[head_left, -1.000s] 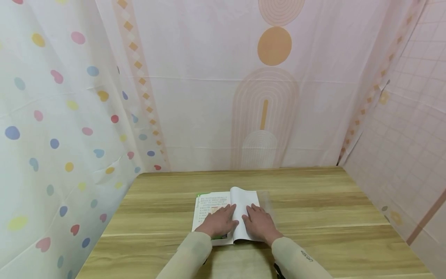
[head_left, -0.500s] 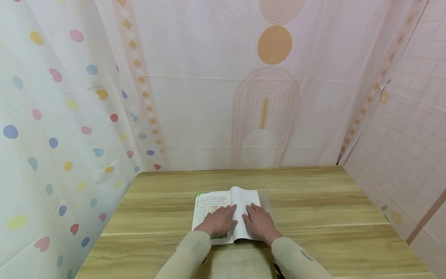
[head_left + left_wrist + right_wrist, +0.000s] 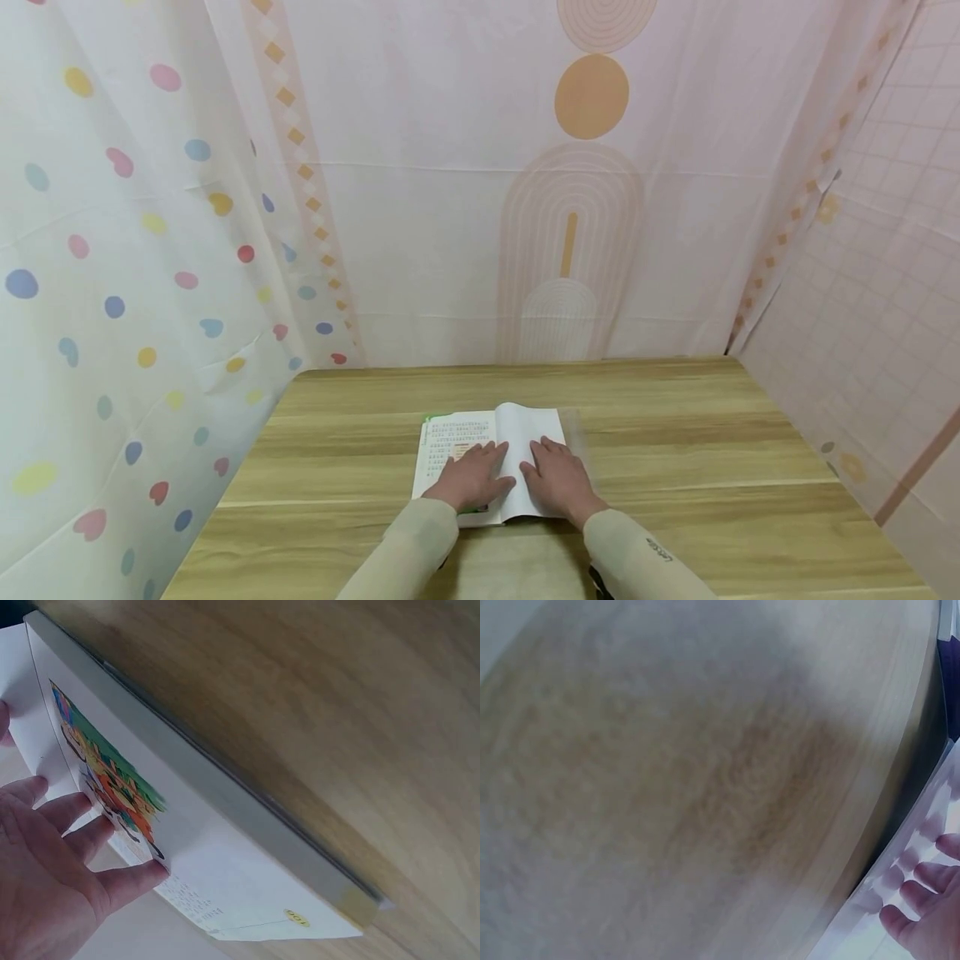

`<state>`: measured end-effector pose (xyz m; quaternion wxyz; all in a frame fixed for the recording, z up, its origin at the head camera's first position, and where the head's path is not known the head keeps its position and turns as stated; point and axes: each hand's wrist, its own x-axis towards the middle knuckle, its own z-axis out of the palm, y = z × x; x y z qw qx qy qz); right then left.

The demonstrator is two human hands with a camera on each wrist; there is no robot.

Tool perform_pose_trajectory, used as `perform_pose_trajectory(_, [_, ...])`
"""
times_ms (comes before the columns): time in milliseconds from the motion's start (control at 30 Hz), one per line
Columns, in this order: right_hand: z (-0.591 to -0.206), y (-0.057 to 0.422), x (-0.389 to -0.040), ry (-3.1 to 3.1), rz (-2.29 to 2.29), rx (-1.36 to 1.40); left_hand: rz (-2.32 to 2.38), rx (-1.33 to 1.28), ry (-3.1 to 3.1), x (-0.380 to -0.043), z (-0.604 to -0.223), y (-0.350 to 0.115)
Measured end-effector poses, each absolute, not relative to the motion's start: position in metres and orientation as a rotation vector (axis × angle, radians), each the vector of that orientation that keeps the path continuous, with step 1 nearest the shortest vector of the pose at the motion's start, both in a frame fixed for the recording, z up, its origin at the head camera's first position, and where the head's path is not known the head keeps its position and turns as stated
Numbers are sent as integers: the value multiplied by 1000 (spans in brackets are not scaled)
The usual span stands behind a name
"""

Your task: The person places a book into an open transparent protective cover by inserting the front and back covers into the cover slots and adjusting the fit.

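An open book (image 3: pixel 459 427) lies on the table, with printed text on its left page and a blank white right page (image 3: pixel 517 433) that bulges near the spine. My left hand (image 3: pixel 471 477) rests on the left page with fingers extended toward the spine. Spread fingers of my right hand (image 3: pixel 558 482) press on the white page. In the left wrist view, fingertips of the left hand (image 3: pixel 60 862) touch the page beside a colourful picture (image 3: pixel 112 772). At the right wrist view's edge, the right hand (image 3: pixel 934 907) lies over a glossy, pale surface (image 3: pixel 911 862).
A wood-grain table (image 3: pixel 675 450) extends around the book. A clear strip (image 3: pixel 572 429) shows along the book's right edge. Patterned curtains (image 3: pixel 420 250) stand behind the table and along both sides.
The white page's far right corner has shifted slightly to the right. Both hands stay in nearly the same place on the book.
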<state>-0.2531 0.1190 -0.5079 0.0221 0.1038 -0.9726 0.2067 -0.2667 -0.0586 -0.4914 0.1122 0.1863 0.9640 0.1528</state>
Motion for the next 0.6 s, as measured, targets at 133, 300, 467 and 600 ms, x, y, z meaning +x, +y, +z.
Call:
perform_pose_trajectory(133, [-506, 117, -252, -2987, 606, 332, 456, 549, 2830, -266, -490, -58])
perform_pose_trajectory(300, [-507, 115, -250, -2973, 601, 386, 431, 548, 2844, -264, -490, -58])
perform_pose_trajectory(467, [-507, 114, -249, -2964, 594, 408, 397, 550, 2858, -262, -489, -56])
perform_pose_trajectory(600, [-508, 115, -249, -2943, 580, 416, 384, 562, 2869, -261, -489, -55])
